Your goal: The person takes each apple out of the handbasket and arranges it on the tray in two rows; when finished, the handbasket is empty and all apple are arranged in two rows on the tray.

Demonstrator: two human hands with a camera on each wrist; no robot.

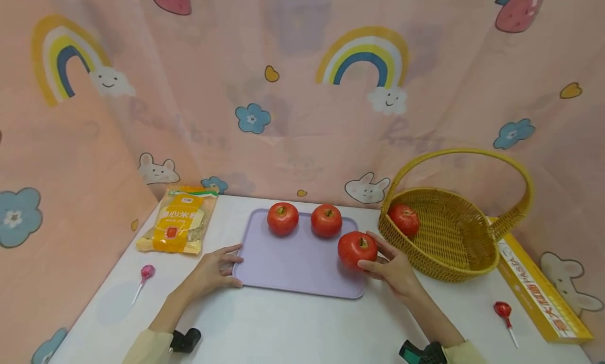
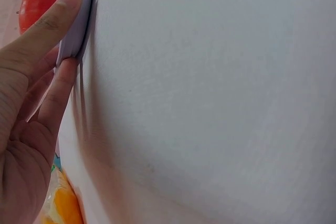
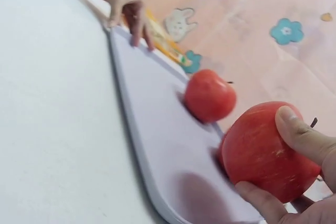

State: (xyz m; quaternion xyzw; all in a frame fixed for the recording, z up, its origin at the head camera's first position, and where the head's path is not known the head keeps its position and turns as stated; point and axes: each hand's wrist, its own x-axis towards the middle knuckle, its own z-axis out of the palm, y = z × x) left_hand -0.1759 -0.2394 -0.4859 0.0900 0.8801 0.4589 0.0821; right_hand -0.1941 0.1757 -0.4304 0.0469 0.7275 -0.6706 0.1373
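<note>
My right hand [image 1: 396,269] holds a red apple [image 1: 357,250] between thumb and fingers over the right end of a lilac tray [image 1: 288,264]. In the right wrist view that apple [image 3: 268,153] shows streaked skin and a short stem, and its shadow falls on the tray. Two more apples sit along the tray's back edge, one left [image 1: 282,218] and one right [image 1: 326,220]. At the tray's left end my left hand [image 1: 212,270] touches the rim, its fingers fairly straight and spread around the near corner. The left wrist view shows its thumb [image 2: 50,22] lying along the tray's side.
A woven basket [image 1: 439,196] with a tall handle stands at right, one apple [image 1: 405,219] inside. Beside it lies a long yellow box [image 1: 539,290] and a red lollipop [image 1: 503,311]. Back left is a yellow food packet [image 1: 179,222], with a pink lollipop [image 1: 147,272] nearer.
</note>
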